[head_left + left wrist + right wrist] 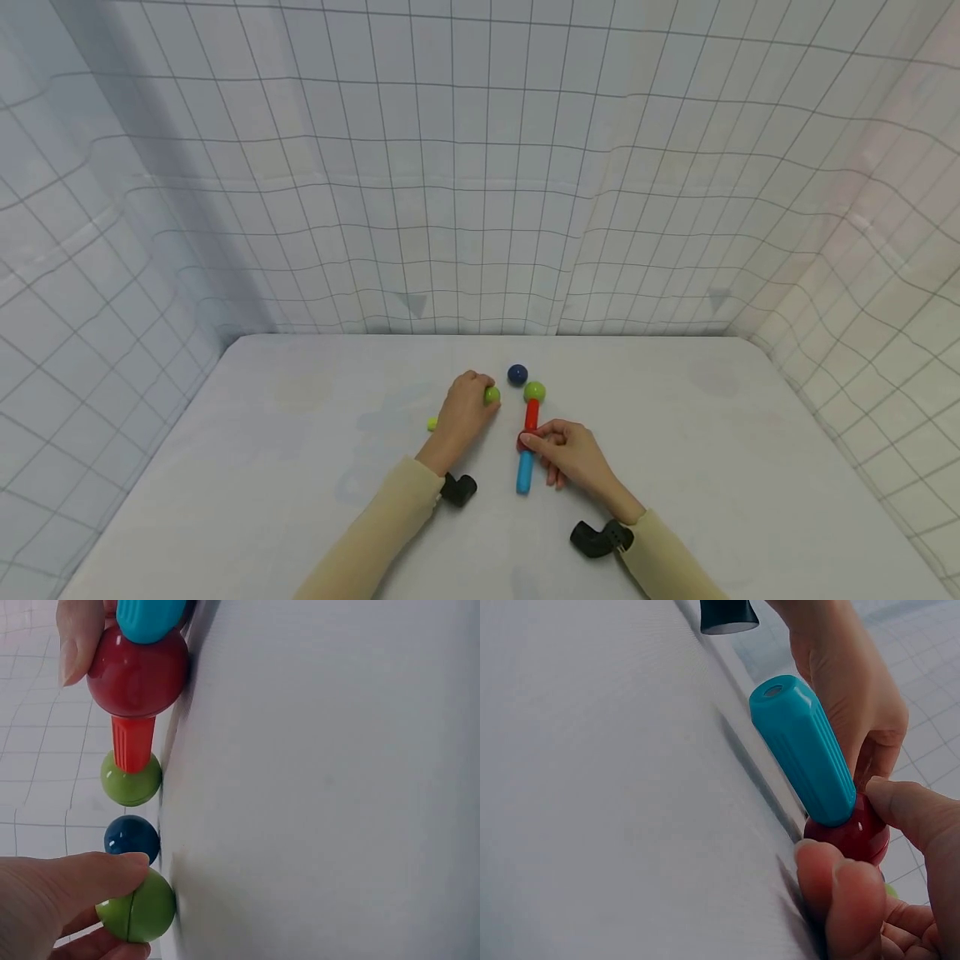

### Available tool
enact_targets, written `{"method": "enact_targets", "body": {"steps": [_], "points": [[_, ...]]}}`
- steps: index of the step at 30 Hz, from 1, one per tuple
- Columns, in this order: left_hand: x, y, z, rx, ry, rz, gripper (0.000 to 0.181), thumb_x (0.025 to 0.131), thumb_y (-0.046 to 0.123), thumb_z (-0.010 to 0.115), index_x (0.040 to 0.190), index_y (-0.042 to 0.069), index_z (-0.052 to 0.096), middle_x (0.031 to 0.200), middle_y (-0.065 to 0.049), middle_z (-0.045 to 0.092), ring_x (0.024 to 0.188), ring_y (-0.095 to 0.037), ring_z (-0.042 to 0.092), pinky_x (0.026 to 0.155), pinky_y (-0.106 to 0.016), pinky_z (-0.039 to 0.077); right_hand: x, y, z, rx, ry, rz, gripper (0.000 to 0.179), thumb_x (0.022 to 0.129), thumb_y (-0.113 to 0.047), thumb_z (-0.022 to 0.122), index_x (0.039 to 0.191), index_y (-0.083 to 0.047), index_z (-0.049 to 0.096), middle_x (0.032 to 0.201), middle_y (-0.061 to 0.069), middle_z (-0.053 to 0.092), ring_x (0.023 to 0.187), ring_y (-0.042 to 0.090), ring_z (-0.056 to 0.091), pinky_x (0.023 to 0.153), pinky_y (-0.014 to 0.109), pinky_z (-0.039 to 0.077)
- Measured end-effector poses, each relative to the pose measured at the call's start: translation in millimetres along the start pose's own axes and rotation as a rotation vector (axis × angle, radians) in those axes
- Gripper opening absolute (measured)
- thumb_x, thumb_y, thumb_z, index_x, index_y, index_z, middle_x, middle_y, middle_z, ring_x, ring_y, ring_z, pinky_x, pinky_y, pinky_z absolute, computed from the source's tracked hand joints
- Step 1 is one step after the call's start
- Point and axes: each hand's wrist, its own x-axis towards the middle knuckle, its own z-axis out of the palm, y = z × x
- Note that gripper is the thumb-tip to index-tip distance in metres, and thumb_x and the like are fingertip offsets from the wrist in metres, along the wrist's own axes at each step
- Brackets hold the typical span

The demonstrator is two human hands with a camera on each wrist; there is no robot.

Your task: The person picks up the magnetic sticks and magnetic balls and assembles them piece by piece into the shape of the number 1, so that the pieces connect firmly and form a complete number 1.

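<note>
My left hand (465, 407) pinches a green ball (142, 909) between thumb and fingers, low over the white table. Beside it, my right hand (576, 454) grips a red ball (141, 673) with thumb and fingertips. Out of that ball, toward me, sticks a blue ribbed rod (802, 750) with a small hole in its end. A red ribbed rod (532, 414) runs from its far side to a second green ball (535, 391), forming one straight line. Just beyond lies a dark blue ball (517, 374), apart from the joined pieces.
A yellow-green piece (432, 424) lies left of my left hand, partly hidden by the wrist. Both wrists carry black camera mounts (596, 540). White sheeting with a grid pattern (487, 208) rises behind the table (300, 467) and along its sides.
</note>
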Motion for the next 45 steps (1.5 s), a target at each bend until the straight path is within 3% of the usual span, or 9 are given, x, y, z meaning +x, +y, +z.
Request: {"method": "enact_targets", "body": {"steps": [17, 29, 35, 40, 45], "points": [[-27.4, 5.2, -5.3, 0.049, -0.037, 0.086, 0.030, 0.080, 0.008, 0.076, 0.105, -0.003, 0.064, 0.094, -0.012, 0.056, 0.082, -0.022, 0.054, 0.077, -0.036, 0.049, 1.1, -0.3, 0.4, -0.003, 0.013, 0.001, 0.039, 0.085, -0.040, 0.070, 0.095, -0.003, 0.062, 0.062, 0.007, 0.058, 0.040, 0.016, 0.055, 0.038, 0.028, 0.046], [-44.7, 4.9, -9.5, 0.047, -0.042, 0.081, 0.027, 0.078, 0.013, 0.077, 0.100, 0.001, 0.066, 0.093, -0.008, 0.059, 0.083, -0.021, 0.053, 0.076, -0.034, 0.048, 0.0, -2.0, 0.7, 0.009, 0.017, 0.007, 0.040, 0.085, -0.041, 0.070, 0.095, -0.003, 0.062, 0.062, 0.007, 0.057, 0.040, 0.015, 0.054, 0.038, 0.026, 0.045], [-55.3, 5.0, -12.3, -0.009, -0.064, 0.044, 0.029, 0.078, 0.013, 0.077, 0.102, 0.001, 0.066, 0.095, -0.008, 0.060, 0.086, -0.020, 0.055, 0.079, -0.036, 0.049, 0.6, -1.7, 1.5, 0.005, 0.021, 0.016, 0.039, 0.085, -0.040, 0.070, 0.095, -0.003, 0.062, 0.061, 0.006, 0.057, 0.039, 0.015, 0.054, 0.037, 0.026, 0.044], [-62.7, 1.8, -13.4, -0.069, -0.060, 0.051, 0.029, 0.077, 0.013, 0.078, 0.101, 0.002, 0.065, 0.093, -0.006, 0.060, 0.082, -0.017, 0.055, 0.076, -0.033, 0.050, -0.5, -5.5, 2.4, -0.014, 0.024, 0.014, 0.034, 0.089, -0.033, 0.068, 0.096, 0.000, 0.061, 0.062, 0.008, 0.058, 0.038, 0.013, 0.052, 0.037, 0.025, 0.044], [-70.7, -5.7, -11.5, -0.185, -0.035, 0.058, 0.027, 0.077, 0.011, 0.077, 0.098, 0.002, 0.063, 0.090, -0.003, 0.056, 0.076, -0.014, 0.055, 0.068, -0.027, 0.049, -10.4, -28.7, 1.3, -0.004, 0.009, 0.010, 0.027, 0.091, -0.024, 0.066, 0.096, 0.002, 0.061, 0.063, 0.013, 0.058, 0.039, 0.013, 0.053, 0.038, 0.025, 0.045]]}}
